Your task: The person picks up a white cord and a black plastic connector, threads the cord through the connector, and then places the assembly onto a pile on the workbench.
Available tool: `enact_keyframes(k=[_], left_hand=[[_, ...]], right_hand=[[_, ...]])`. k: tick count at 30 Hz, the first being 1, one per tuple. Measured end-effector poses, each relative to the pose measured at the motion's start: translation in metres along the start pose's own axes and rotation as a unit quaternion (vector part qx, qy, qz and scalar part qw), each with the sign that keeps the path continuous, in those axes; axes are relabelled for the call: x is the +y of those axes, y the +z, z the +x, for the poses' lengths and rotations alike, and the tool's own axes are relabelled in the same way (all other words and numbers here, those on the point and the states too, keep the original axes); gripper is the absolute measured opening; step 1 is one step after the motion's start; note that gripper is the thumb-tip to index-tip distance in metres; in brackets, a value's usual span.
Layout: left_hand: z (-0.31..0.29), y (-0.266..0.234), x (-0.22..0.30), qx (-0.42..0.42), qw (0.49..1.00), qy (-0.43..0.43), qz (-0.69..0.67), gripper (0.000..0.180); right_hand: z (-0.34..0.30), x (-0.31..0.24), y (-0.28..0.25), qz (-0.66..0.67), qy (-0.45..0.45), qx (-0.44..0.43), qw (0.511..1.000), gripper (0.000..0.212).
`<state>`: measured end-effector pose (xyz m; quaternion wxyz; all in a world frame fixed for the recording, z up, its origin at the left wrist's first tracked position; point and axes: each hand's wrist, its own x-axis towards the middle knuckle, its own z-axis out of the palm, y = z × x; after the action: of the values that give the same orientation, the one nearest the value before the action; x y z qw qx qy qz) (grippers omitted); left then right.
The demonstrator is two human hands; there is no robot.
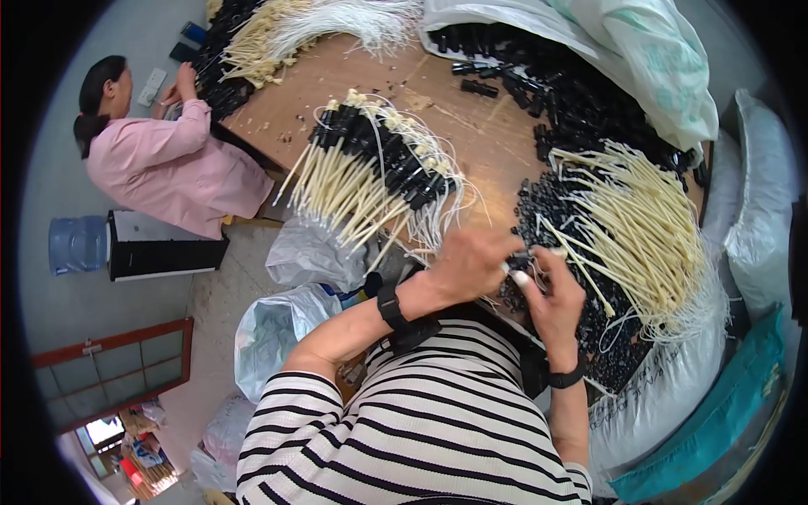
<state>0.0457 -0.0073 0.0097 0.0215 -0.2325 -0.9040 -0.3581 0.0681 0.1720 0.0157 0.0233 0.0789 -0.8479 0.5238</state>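
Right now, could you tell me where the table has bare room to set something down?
Bare wood lies between the finished bundle and the black caps. More shows near the far white cords. Around both hands, left and right, caps and cream sticks crowd it.

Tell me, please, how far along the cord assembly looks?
Done: a fanned bundle of cream cords with black caps lies on the wooden table. In hand: left hand and right hand join one piece. Left: uncapped cream cords and loose black caps.
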Motion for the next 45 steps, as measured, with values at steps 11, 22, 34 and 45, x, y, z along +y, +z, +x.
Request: enact_keyframes(k=[11,22,34,45], left_hand=[[0.031,-0.036,-0.045,0.222,0.957,-0.002,0.185,0.044],[0.152,0.037,-0.071,0.047,0.977,-0.15,0.144,0.021],[0.055,0.007,-0.053,0.015,0.819,-0.218,-0.53,0.043],[0.048,-0.001,-0.042,-0.056,0.83,-0.214,-0.513,0.04]], right_hand=[[0.005,0.007,-0.026,-0.186,-0.123,-0.021,0.975,0.027],[-0.007,0.042,-0.082,-0.357,0.036,0.035,0.933,0.012],[0.003,0.023,-0.06,-0.032,0.052,0.048,0.997,0.023],[-0.006,0.011,-0.066,-0.035,0.039,-0.003,0.999,0.022]])
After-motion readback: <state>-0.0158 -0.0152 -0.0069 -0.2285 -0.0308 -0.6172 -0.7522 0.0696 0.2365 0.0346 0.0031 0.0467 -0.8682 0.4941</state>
